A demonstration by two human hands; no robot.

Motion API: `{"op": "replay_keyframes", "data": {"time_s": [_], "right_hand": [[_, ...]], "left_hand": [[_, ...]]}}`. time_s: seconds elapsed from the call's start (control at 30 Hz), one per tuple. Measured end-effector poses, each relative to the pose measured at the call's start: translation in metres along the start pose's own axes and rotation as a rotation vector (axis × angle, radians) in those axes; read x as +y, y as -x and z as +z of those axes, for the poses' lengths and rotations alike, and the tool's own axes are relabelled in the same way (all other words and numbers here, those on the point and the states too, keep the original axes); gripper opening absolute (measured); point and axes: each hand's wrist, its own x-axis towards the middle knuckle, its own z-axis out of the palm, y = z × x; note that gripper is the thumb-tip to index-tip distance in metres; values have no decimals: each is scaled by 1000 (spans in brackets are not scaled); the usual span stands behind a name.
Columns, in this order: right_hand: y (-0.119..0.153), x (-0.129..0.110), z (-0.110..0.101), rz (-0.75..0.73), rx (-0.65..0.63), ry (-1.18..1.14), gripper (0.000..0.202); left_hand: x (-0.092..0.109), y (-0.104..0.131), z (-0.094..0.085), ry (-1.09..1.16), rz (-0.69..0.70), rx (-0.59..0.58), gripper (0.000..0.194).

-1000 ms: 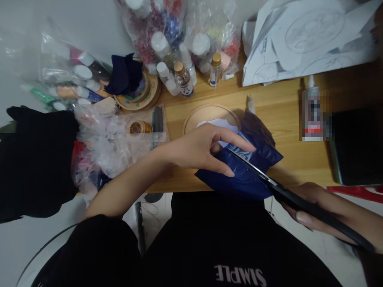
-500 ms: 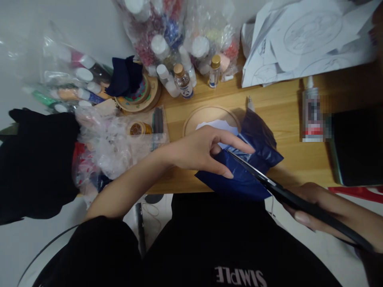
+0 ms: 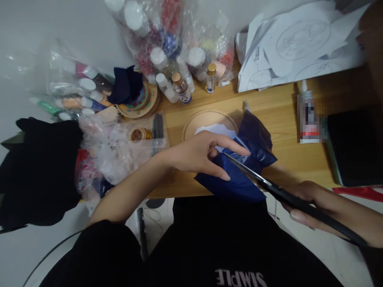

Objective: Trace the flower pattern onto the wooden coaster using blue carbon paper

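Blue plastic sheeting lies creased and cut into flaps at the table's front edge, with one part further right. My left hand is on it, thumb and index finger spread over the flaps, the other fingers curled and partly hidden, gripping it. Long black-handled scissors are in my right hand, their blades pointing left into the sheeting between my left thumb and index finger. Under and behind my left hand are a white paper piece and a round wooden disc.
Small bottles and bags of beads stand at the back. Drawn papers, a glue tube and a dark device are on the right. Clear plastic bags, a thread spool and a black cloth lie left.
The head view has shifted slightly, so the table items appear a little lower and mostly further left. Both hands keep nearly the same pose on the sheeting and the scissors.
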Motion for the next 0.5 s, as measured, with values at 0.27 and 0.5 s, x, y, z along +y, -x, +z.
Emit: {"op": "replay_keyframes", "data": {"time_s": [0.27, 0.5], "right_hand": [[-6, 0, 1, -31, -196, -110, 51], [14, 28, -11, 5, -70, -54, 44]], "left_hand": [[-7, -6, -6, 27, 2, -48, 58], [-20, -8, -27, -196, 84, -25, 55]]}}
